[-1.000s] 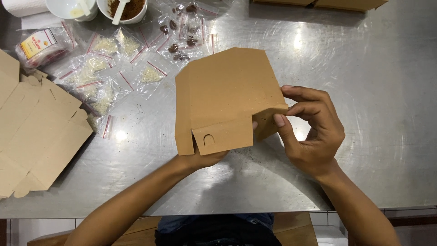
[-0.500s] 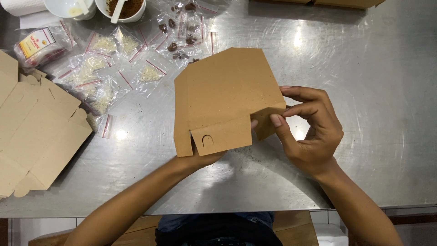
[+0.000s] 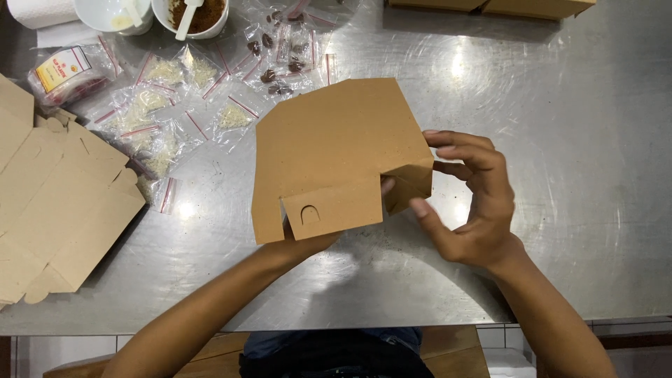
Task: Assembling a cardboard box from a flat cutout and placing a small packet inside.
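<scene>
A brown cardboard box blank (image 3: pixel 336 150) is being held above the steel table (image 3: pixel 560 175). The left hand (image 3: pixel 308 245) is gripping it from underneath, mostly hidden; the right hand (image 3: pixel 469 199) is pinching its right corner flap between thumb and fingers. Beyond the grip are lying small plastic sachets (image 3: pixel 175 105); left, flat cardboard blanks (image 3: pixel 56 203).

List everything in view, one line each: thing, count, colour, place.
cardboard box blank: one, brown, centre, half folded, held in both hands
flat box blanks: a stack, brown, left edge
small zip bags: many, clear, pale or dark contents, upper left
bowls: two, white, top left
paper roll: one, white, top left corner
boxes: brown, top edge
table: one, steel
left hand: under the blank
right hand: fingers at the blank's right flap
</scene>
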